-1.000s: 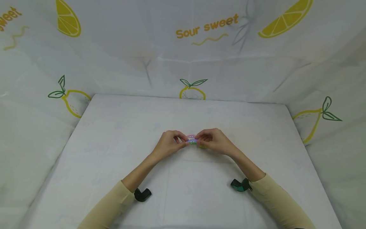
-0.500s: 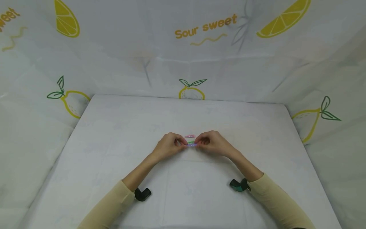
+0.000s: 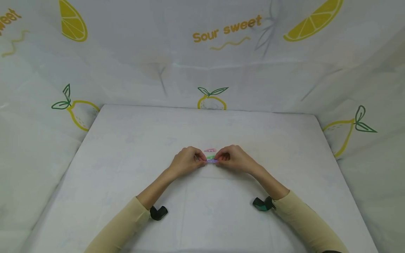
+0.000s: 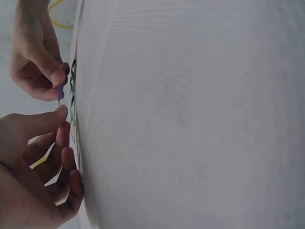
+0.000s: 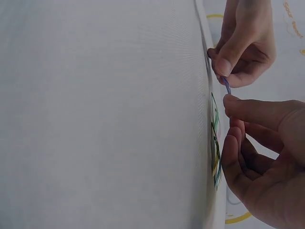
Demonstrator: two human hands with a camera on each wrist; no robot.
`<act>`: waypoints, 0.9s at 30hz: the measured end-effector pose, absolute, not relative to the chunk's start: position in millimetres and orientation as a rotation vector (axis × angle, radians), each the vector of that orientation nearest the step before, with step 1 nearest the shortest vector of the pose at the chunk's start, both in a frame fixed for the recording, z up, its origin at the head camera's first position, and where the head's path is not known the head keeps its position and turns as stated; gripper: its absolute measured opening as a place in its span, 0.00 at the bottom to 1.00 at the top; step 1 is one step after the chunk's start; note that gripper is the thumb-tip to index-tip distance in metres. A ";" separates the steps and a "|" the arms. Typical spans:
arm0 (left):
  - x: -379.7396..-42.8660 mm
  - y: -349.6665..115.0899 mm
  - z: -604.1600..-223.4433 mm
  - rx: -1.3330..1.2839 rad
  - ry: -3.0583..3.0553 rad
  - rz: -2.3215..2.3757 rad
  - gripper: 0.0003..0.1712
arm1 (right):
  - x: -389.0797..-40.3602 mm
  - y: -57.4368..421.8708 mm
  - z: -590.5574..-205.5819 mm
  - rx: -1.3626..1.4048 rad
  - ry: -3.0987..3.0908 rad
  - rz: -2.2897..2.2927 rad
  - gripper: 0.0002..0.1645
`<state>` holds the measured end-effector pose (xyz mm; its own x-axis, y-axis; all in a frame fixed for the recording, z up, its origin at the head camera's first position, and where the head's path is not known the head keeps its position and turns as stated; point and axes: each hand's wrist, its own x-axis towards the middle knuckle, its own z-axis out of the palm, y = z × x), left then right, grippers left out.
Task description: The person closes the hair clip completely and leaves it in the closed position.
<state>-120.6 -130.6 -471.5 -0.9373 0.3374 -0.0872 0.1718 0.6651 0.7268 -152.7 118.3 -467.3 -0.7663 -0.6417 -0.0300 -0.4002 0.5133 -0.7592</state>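
Between my two hands a purple snap hair clip (image 3: 211, 161) is stretched crosswise. My left hand (image 3: 188, 160) pinches its left end between thumb and fingers. The other end is pinched by my right hand (image 3: 235, 159). In the right wrist view the purple clip shows as a thin strip between the fingertips, held off the table. Just beyond it lies a green hair clip (image 3: 211, 157), and farther off a pink one (image 3: 210, 150). The right wrist view also shows a yellow clip (image 5: 215, 164) on the table beside my right fingers; my right hand hides it from the head view.
A white-covered table (image 3: 202, 211) spreads under both arms. Behind it hangs a white sheet (image 3: 142, 70) with lemon prints. Dark wrist cameras stick out at the left cuff (image 3: 159, 213) and the right cuff (image 3: 262, 203).
Both hands have come slightly nearer the body, bringing the purple clip from beyond the green one to its near side. The pink clip is now uncovered, and the yellow one has gone behind my right hand.
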 end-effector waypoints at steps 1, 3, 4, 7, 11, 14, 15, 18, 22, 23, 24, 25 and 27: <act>-120.8 -130.5 -471.4 0.415 2.667 1.125 0.02 | -152.6 118.1 -467.3 -0.867 2.449 -1.112 0.06; -121.3 -130.2 -471.5 0.414 2.668 1.114 0.02 | -152.1 117.9 -466.8 -0.864 2.448 -1.108 0.06; -121.5 -130.0 -471.6 0.412 2.668 1.110 0.02 | -151.9 117.7 -466.8 -0.863 2.447 -1.107 0.06; -122.4 -129.4 -472.7 0.408 2.667 1.101 0.02 | -151.4 117.3 -466.6 -0.859 2.449 -1.101 0.06; -123.3 -128.6 -473.9 0.405 2.660 1.108 0.02 | -151.3 117.0 -466.4 -0.859 2.460 -1.087 0.05; -123.8 -128.3 -473.9 0.401 2.646 1.121 0.02 | -151.7 117.4 -466.7 -0.861 2.462 -1.080 0.05; -123.9 -128.2 -473.9 0.399 2.640 1.126 0.02 | -151.8 117.6 -466.9 -0.861 2.462 -1.081 0.05; -124.2 -128.3 -473.8 0.408 2.618 1.136 0.02 | -151.9 118.2 -467.6 -0.863 2.459 -1.085 0.05; -124.9 -128.8 -473.8 0.424 2.598 1.149 0.02 | -151.5 118.8 -467.9 -0.866 2.459 -1.088 0.04; -125.2 -129.1 -473.7 0.427 2.594 1.154 0.02 | -151.5 118.9 -467.9 -0.866 2.461 -1.086 0.04; -125.7 -129.3 -474.0 0.432 2.592 1.158 0.02 | -151.4 118.9 -467.8 -0.864 2.462 -1.084 0.04; -126.3 -129.6 -474.5 0.434 2.590 1.162 0.03 | -151.4 118.9 -467.6 -0.861 2.464 -1.081 0.04; -126.8 -129.8 -474.4 0.435 2.584 1.169 0.03 | -151.5 118.7 -467.2 -0.856 2.468 -1.072 0.03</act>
<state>-126.8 -129.8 -474.4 -0.9181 0.3776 -0.1205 0.1589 0.6290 0.7610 -151.5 118.7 -467.2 -0.7707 -0.6352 -0.0491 -0.3978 0.5400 -0.7417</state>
